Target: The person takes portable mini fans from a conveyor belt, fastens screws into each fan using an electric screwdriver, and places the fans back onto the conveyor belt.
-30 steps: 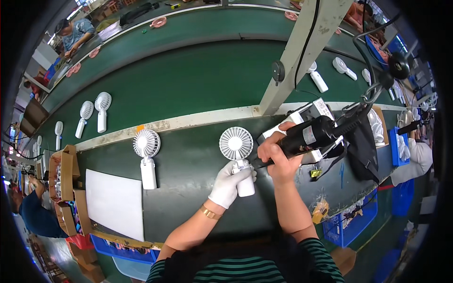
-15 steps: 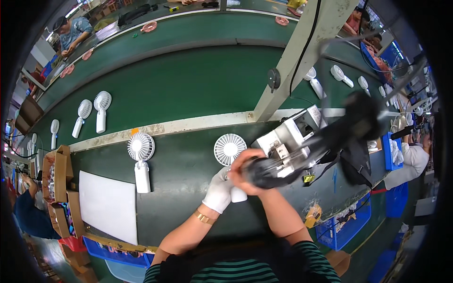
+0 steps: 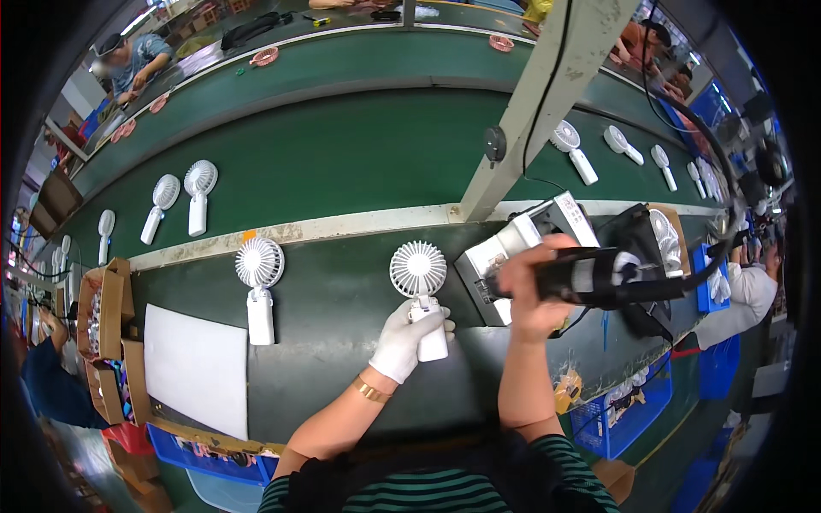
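My left hand (image 3: pixel 402 340), in a white glove, is closed round the handle of a white handheld fan (image 3: pixel 418 269). The fan's round grille faces up, pointing away from me. My bare right hand (image 3: pixel 534 295) grips a black electric screwdriver (image 3: pixel 590 277), held sideways above the right part of the bench. A dark curved cord runs from its right end; its tip is hidden by my fingers. Under that hand sits a white and grey bench device (image 3: pixel 492 256), partly covered. A second white handheld fan (image 3: pixel 260 316) lies on the bench left of my left hand.
A white foam sheet (image 3: pixel 195 369) and cardboard boxes (image 3: pixel 104 321) lie at the left. Beyond the bench runs a green conveyor belt (image 3: pixel 342 154) carrying several white fans. A slanted metal post (image 3: pixel 547 103) rises at the bench's far edge. A blue crate (image 3: pixel 629 415) stands lower right.
My right hand has lifted the screwdriver off the held fan and swung it right, over the bench device. The held fan is now uncovered. Fans on the belt have shifted slightly right.
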A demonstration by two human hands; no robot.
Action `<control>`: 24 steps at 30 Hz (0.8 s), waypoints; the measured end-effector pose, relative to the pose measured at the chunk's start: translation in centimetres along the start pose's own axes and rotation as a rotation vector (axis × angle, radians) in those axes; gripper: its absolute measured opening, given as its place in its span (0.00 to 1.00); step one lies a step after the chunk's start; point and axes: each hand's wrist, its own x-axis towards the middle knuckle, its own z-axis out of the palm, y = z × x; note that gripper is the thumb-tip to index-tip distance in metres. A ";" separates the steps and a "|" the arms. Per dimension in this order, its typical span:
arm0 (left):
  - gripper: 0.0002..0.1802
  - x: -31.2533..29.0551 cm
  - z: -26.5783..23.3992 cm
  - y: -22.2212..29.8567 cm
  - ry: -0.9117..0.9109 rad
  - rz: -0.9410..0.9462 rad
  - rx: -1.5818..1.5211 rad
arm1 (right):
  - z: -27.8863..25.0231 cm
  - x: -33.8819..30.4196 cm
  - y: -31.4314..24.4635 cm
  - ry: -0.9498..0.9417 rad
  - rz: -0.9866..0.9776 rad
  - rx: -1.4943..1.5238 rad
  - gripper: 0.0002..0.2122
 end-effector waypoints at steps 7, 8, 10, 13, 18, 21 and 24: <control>0.22 -0.3 -0.1 -0.6 -0.148 -0.040 0.096 | 1.7 0.3 -0.7 -0.037 0.037 -0.284 0.18; 0.23 -0.4 0.1 -0.6 -0.131 -0.045 0.133 | 1.8 0.2 -0.5 -0.049 0.040 -0.265 0.18; 0.24 -0.3 0.3 -0.7 -0.117 -0.036 0.148 | 1.9 0.1 -0.7 -0.066 0.084 -0.254 0.18; 0.21 -0.1 0.6 -1.3 -0.083 0.007 0.255 | 2.4 -0.9 -0.6 -0.049 0.282 0.008 0.19; 0.17 -0.2 0.6 -1.5 -0.070 0.047 0.369 | 3.1 -2.3 1.0 -0.140 0.309 0.206 0.20; 0.17 -0.3 0.8 -1.4 -0.022 0.043 0.413 | 3.5 -2.5 1.2 -0.164 0.253 0.096 0.20; 0.16 -0.5 0.9 -1.1 -0.015 0.036 0.436 | 3.5 -2.7 1.6 -0.169 0.278 0.109 0.19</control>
